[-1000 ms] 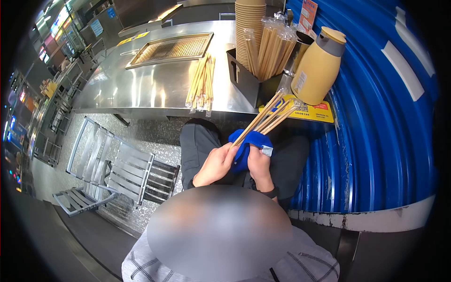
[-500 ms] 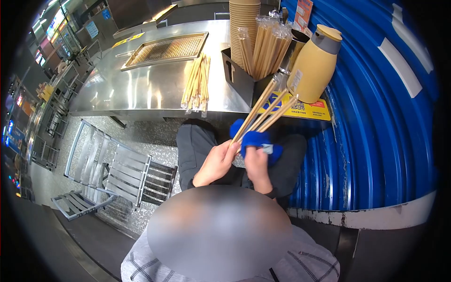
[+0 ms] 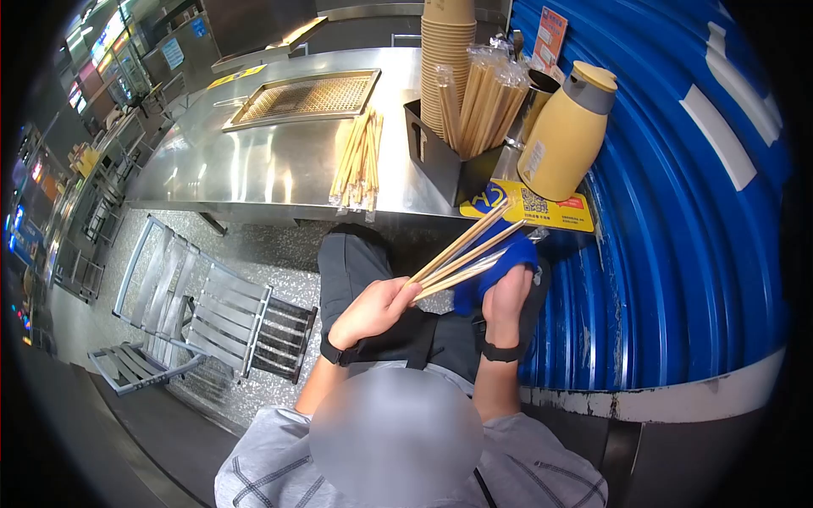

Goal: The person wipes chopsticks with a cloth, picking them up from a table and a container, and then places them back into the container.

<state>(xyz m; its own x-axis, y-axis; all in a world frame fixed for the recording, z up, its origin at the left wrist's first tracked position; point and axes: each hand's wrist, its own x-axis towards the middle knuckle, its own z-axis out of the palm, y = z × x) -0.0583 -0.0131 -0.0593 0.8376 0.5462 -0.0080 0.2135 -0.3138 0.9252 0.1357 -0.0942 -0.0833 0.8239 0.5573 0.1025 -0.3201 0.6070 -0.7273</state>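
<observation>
My left hand point(image 3: 374, 309) is closed around the near ends of several wooden chopsticks point(image 3: 457, 261), which fan out up and to the right over my lap. In my right hand point(image 3: 506, 296) a blue cloth point(image 3: 518, 256) is bunched against the far part of the chopsticks, overlapping some of them in this view. Clear plastic shows at some of the tips. On the steel table beyond, a loose pile of chopsticks point(image 3: 359, 165) in clear wrappers lies with its ends near the front edge.
A black caddy point(image 3: 434, 161) on the steel table point(image 3: 262, 165) holds wrapped chopsticks and stacked paper cups point(image 3: 446, 59). Right of it stands a yellow jug point(image 3: 566, 144) on a yellow sign. A mesh grill tray point(image 3: 305, 95) is further back. Slatted chair point(image 3: 222, 317) at left, blue corrugated wall point(image 3: 669, 254) at right.
The chopsticks have swung lower and to the right. My right hand has moved right and outward with the cloth, toward the tips; my left hand has shifted slightly left and down.
</observation>
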